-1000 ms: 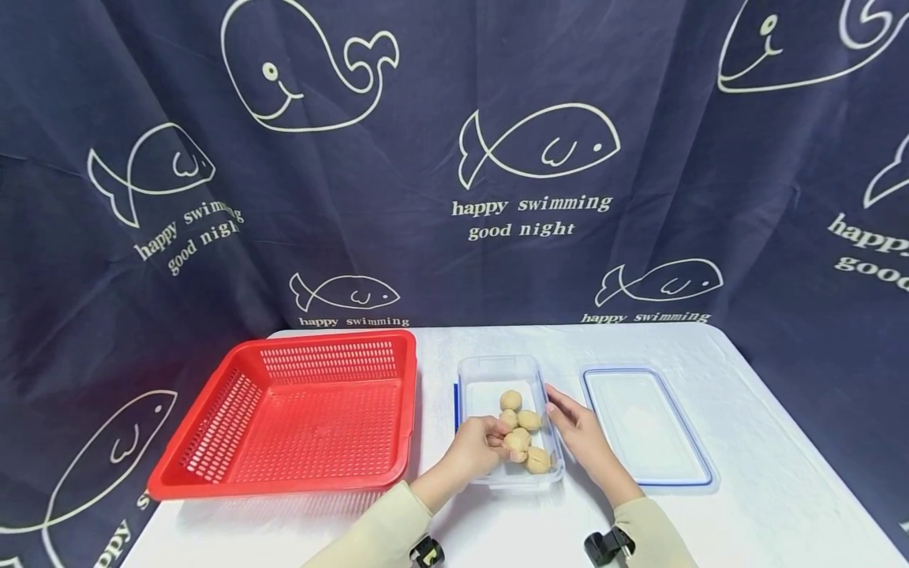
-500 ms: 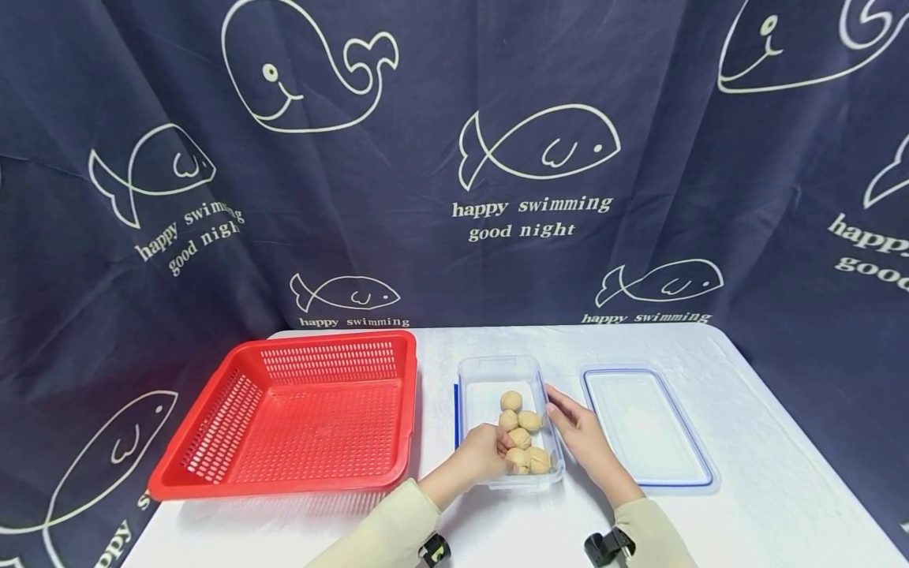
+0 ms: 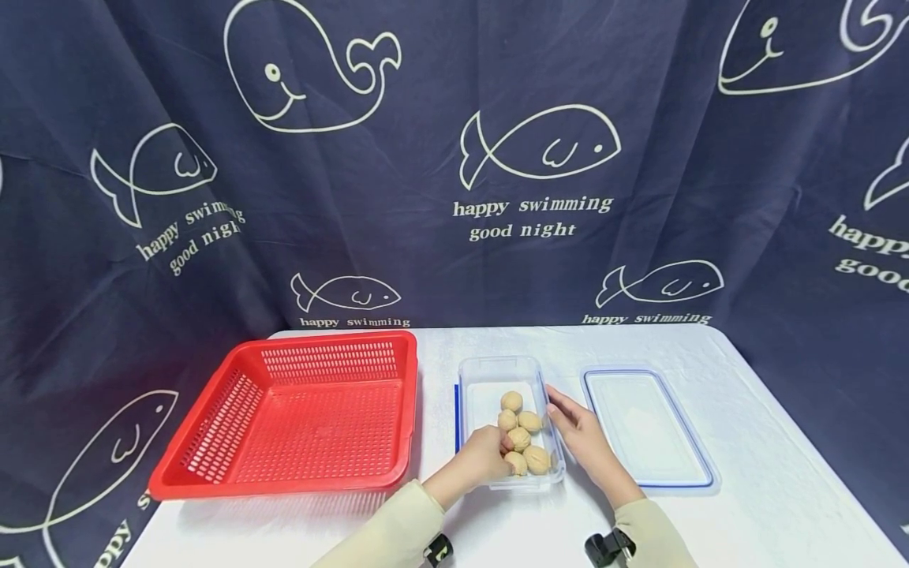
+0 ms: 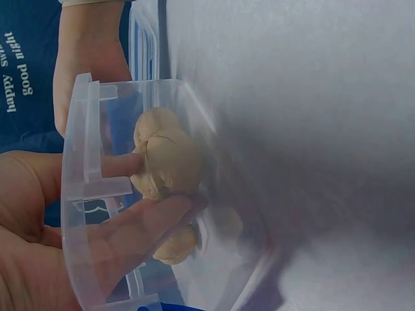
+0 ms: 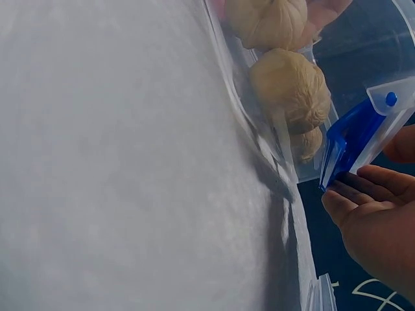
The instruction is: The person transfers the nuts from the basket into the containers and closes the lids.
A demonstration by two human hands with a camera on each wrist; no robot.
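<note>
Several walnuts [image 3: 537,459] lie in a clear plastic food box [image 3: 499,367] in the middle of the table. My left hand [image 3: 485,454] reaches over the box's left near side, thumb and fingers pinching a walnut [image 3: 518,464] low at the near end. Through the clear wall in the left wrist view, the fingers [image 4: 152,223] show against that walnut. At the box's right side, my right hand [image 3: 582,434] rests with nearly straight fingers by the long wall. The right wrist view shows these fingers [image 5: 379,184] at the blue latch [image 5: 353,139], which hangs down.
A large red perforated basket [image 3: 409,418] stands to the left of the box. The box's clear lid [image 3: 642,426], with a blue seal, lies flat to the right. Behind the white table [image 3: 767,473] hangs a dark blue curtain [image 3: 497,284] printed with fish.
My left hand has shifted slightly toward the box's near end with its walnut, which now sits lower, beside another walnut. The right hand has stayed at the box's side.
</note>
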